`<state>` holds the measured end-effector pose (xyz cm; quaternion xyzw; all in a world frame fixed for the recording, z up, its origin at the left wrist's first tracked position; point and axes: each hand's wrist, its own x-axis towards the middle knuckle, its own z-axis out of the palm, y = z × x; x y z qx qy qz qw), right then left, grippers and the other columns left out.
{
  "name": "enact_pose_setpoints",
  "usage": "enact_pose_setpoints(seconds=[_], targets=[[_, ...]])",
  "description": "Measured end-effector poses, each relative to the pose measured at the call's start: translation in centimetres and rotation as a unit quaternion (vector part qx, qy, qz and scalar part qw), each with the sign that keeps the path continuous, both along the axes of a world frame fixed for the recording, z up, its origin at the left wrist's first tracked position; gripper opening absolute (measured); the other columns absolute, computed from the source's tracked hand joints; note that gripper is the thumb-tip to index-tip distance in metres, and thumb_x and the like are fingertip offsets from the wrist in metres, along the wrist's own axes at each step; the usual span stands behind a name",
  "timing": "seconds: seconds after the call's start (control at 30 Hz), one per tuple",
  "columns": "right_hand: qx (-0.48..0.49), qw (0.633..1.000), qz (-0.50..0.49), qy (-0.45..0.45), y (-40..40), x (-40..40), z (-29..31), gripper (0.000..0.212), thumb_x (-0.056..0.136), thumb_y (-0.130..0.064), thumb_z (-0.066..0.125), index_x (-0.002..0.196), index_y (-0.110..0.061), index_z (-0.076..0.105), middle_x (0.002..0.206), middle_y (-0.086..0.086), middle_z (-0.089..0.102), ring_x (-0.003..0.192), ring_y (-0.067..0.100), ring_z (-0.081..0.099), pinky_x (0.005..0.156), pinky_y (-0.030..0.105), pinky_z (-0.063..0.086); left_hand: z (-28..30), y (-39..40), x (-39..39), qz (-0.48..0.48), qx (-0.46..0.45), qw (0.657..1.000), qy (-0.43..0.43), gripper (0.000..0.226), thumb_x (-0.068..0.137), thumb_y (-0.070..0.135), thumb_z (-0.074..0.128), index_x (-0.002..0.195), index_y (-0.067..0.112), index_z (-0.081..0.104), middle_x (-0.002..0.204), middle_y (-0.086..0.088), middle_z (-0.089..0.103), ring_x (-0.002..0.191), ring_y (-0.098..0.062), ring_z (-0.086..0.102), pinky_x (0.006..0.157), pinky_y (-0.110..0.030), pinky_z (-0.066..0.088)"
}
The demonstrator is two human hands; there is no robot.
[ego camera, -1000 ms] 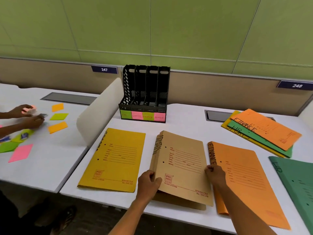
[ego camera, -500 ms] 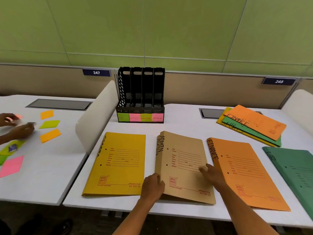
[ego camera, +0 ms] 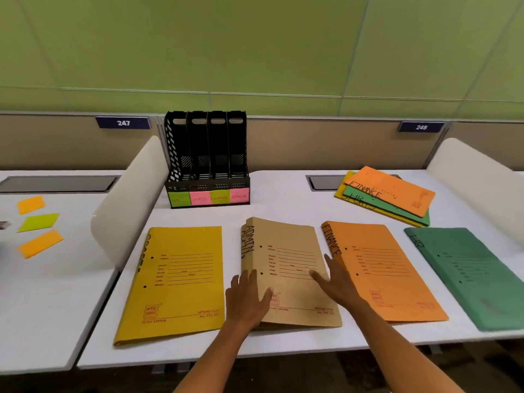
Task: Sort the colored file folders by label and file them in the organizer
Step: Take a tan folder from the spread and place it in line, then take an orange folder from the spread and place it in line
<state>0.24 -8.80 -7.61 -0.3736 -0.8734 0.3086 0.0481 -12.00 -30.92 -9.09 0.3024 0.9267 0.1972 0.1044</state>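
A tan folder marked ADMIN (ego camera: 286, 251) lies front centre on the white desk, with a second tan folder under it. My left hand (ego camera: 246, 299) rests flat on its lower left edge by the spine, fingers spread. My right hand (ego camera: 337, 282) lies flat on its right side, fingers apart. To the left is a yellow folder (ego camera: 175, 279). To the right are an orange FINANCE folder (ego camera: 388, 268) and a green HR folder (ego camera: 467, 273). The black four-slot organizer (ego camera: 207, 154) stands behind, with green and pink labels along its base.
A pile of orange, green and yellow folders (ego camera: 388, 191) lies at the back right. A white divider (ego camera: 127, 205) separates the left desk, where orange and green sticky notes (ego camera: 39, 222) lie. Another divider (ego camera: 476, 177) curves along the right. The desk's front edge is just below the folders.
My right hand slid from the tan folder's right edge onto its cover and flattened. My left hand loosened from gripping the lower left corner. Another person's hands at far left left the view.
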Motion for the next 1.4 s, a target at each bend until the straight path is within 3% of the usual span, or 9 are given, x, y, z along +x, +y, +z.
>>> enact_pose_setpoints(seconds=[0.13, 0.27, 0.43, 0.9, 1.4], targets=[[0.107, 0.993, -0.011, -0.045, 1.4, 2.2, 0.4, 0.088, 0.086, -0.074, 0.04, 0.155, -0.026, 0.011, 0.163, 0.004, 0.011, 0.148, 0.025, 0.015, 0.119, 0.046, 0.021, 1.0, 2.4, 0.8, -0.043, 0.0, 0.999, 0.014, 0.078, 0.091, 0.069, 0.032, 0.154, 0.028, 0.009, 0.164, -0.001, 0.003, 0.151, -0.028, 0.0, 0.12, -0.051, 0.011], [0.118, 0.987, -0.038, -0.106, 3.2, 4.6, 0.6, 0.088, 0.085, -0.078, 0.029, 0.155, -0.032, 0.002, 0.163, 0.003, -0.001, 0.15, 0.029, 0.008, 0.119, 0.05, 0.016, 1.7, 5.1, 2.0, -0.088, 0.003, 0.995, 0.042, 0.082, 0.089, 0.071, 0.031, 0.155, 0.029, 0.005, 0.164, 0.0, -0.004, 0.151, -0.029, -0.006, 0.12, -0.052, 0.005], [0.105, 0.986, -0.075, -0.11, 6.8, 8.5, 0.6, 0.089, 0.084, -0.079, 0.029, 0.154, -0.033, 0.001, 0.164, 0.003, -0.003, 0.15, 0.029, 0.006, 0.118, 0.054, 0.015, 1.7, 9.1, 4.5, -0.131, -0.006, 0.99, 0.042, 0.085, 0.087, 0.075, 0.028, 0.154, 0.031, 0.0, 0.164, 0.001, -0.011, 0.15, -0.029, -0.01, 0.119, -0.053, 0.0], [0.106, 0.982, -0.119, -0.103, 21.7, 19.7, 1.7, 0.094, 0.082, -0.082, 0.027, 0.155, -0.027, 0.0, 0.163, 0.005, 0.003, 0.149, 0.028, 0.011, 0.117, 0.055, 0.018, 2.9, 24.5, 15.1, -0.166, -0.019, 0.986, 0.019, 0.084, 0.089, 0.073, 0.029, 0.155, 0.029, 0.001, 0.164, 0.0, -0.01, 0.151, -0.027, -0.009, 0.119, -0.054, 0.005], [0.086, 0.986, -0.109, -0.087, 32.0, 22.9, 1.1, 0.095, 0.082, -0.081, 0.031, 0.154, -0.03, -0.002, 0.163, 0.006, 0.0, 0.149, 0.03, 0.011, 0.117, 0.059, 0.016, 1.5, 35.0, 19.1, -0.168, -0.043, 0.985, -0.003, 0.083, 0.091, 0.071, 0.031, 0.155, 0.027, 0.003, 0.164, -0.001, -0.009, 0.15, -0.029, -0.009, 0.119, -0.054, 0.003]])
